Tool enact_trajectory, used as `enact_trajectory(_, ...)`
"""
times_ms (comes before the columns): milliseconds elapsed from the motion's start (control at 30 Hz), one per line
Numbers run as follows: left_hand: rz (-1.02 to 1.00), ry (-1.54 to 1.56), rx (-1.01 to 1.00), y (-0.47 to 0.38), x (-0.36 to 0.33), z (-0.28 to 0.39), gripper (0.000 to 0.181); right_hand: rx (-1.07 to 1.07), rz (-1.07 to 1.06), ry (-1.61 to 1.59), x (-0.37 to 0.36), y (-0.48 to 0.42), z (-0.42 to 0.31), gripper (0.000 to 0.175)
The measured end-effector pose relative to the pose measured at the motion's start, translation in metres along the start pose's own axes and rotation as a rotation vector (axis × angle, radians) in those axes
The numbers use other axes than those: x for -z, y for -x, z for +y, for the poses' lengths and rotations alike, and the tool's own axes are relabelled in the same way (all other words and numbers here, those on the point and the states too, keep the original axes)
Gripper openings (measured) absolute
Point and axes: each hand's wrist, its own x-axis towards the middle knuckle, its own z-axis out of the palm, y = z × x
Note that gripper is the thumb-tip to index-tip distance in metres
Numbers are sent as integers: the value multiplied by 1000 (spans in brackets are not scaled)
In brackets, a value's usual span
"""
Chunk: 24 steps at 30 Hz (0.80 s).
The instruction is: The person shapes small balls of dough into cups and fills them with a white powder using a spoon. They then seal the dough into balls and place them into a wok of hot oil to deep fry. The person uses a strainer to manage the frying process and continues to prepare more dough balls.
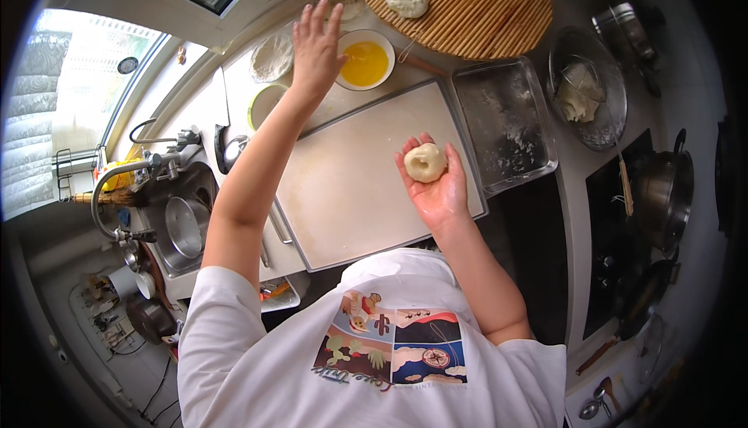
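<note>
My right hand (435,189) is palm up above the right part of a pale board (356,188). Cupped in its fingers lies a round dough ball (425,163) with a hollow in its top. My left hand (315,48) reaches past the board's far edge, its fingers spread and holding nothing. Its thumb overlaps the rim of a white bowl of yellow liquid (365,64) in the picture; whether they touch is unclear. Left of that hand sits a dish of white powder (273,58). A green-rimmed bowl (266,107) is partly hidden by my left forearm.
Coated dough pieces (407,1) lie on a round slatted mat (467,4) at the back. To the right stand a floury metal tray (502,124) and a metal bowl holding dough (578,98). A cleaver (221,118) rests near the sink (213,185). A pot (663,200) occupies the stove side.
</note>
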Motion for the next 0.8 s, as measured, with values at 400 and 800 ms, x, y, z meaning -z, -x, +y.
enact_trajectory(400,-377,843,-265,80,143,105,43,-50,-166,270,-26,26,1,41)
enact_trajectory(800,-251,198,-537,112,162,135,39,-60,-225,487,-17,52,-4,50)
